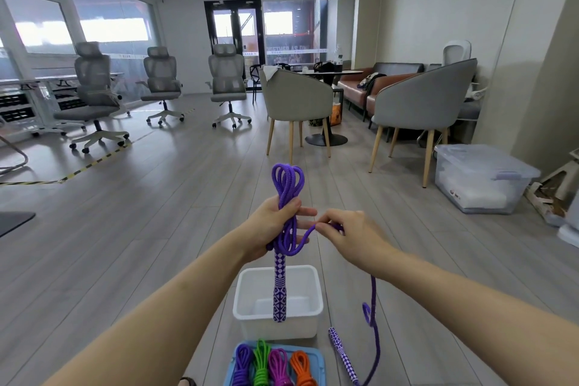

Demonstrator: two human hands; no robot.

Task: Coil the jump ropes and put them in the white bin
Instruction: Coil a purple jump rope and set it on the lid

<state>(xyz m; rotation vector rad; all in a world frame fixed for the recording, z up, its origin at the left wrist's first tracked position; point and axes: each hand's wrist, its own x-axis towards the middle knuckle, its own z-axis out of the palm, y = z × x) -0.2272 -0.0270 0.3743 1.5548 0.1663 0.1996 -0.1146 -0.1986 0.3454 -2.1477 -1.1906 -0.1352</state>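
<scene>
Head view, frame centre: left hand [272,226] clutches the looped purple jump rope [286,197] above the white bin [247,298]; right hand [351,233] pinches its loose strand.

purple jump rope [286,185]: braided cord, matt | handle [279,288]: woven-patterned wrap | white bin [277,301]: smooth plastic, slight sheen | floor [141,213]: grey wood-look planks, satin | storage box [479,178]: translucent plastic | armchairs [297,97]: grey cloth, wooden legs
</scene>
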